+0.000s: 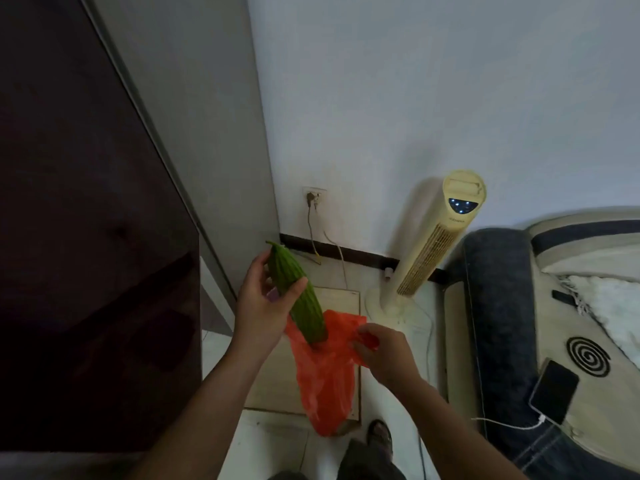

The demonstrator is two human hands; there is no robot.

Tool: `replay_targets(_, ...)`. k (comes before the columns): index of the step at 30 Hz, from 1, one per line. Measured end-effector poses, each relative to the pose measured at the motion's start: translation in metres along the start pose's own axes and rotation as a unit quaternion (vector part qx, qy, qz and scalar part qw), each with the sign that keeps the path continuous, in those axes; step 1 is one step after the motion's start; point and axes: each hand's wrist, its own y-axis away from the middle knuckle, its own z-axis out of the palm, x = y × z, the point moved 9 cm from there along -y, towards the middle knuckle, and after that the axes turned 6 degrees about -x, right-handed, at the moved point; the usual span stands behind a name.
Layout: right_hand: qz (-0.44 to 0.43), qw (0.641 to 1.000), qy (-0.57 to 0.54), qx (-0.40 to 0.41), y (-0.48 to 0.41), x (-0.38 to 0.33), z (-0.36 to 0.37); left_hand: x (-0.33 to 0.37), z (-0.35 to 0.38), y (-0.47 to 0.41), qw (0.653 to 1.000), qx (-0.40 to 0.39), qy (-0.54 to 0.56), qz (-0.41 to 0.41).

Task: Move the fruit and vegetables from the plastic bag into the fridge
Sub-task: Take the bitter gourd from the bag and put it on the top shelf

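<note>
**Over the plastic bag (323, 379): gourd (308, 310) halfway out**

Right hand (381, 351) pinches the orange bag's rim. Left hand (263, 299) is wrapped round the ridged green gourd, lower tip in the opening. Unloading step, I'd say. Next it probably needs lifting clear and carrying left to the dark fridge (86, 237), which looks closed, so a hand must free up. Below the hands: pale board (337, 299) on tile. Tower fan (436, 244) beyond, phone (554, 393) charging off right.

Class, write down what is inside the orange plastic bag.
The lower tip of the green gourd, gripped by the left hand, sits in the mouth of the orange plastic bag, held by the right hand. Anything deeper is hidden by the plastic.
</note>
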Motion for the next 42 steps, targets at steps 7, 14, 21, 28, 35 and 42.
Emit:
replay_targets(7, -0.06, 0.996, -0.055, -0.019, -0.065, -0.02, -0.001, 0.007, -0.029, -0.015, 0.993, 0.115, -0.037, -0.008)
replay_targets(14, -0.018, 0.988, -0.039, -0.148, -0.112, 0.026, 0.026, 0.015, -0.022, -0.032, 0.98, 0.176, -0.09, -0.002)
replay_targets(21, -0.038, 0.979, 0.027, -0.197, -0.14, 0.059, 0.011, -0.004, 0.007, -0.036, 0.974, 0.204, -0.095, -0.028)
replay_targets(28, -0.133, 0.968, -0.027, -0.209, -0.152, 0.011, -0.016, -0.017, 0.034, -0.049, 0.976, 0.211, -0.032, -0.043)
replay_targets(35, -0.182, 0.956, 0.001, -0.23, -0.149, -0.019, -0.024, -0.014, 0.049, -0.058, 0.981, 0.18, 0.037, -0.056)
replay_targets(42, -0.184, 0.949, -0.019, -0.256, -0.136, -0.014, -0.009, -0.03, 0.041, -0.037, 0.975, 0.188, -0.001, -0.115)
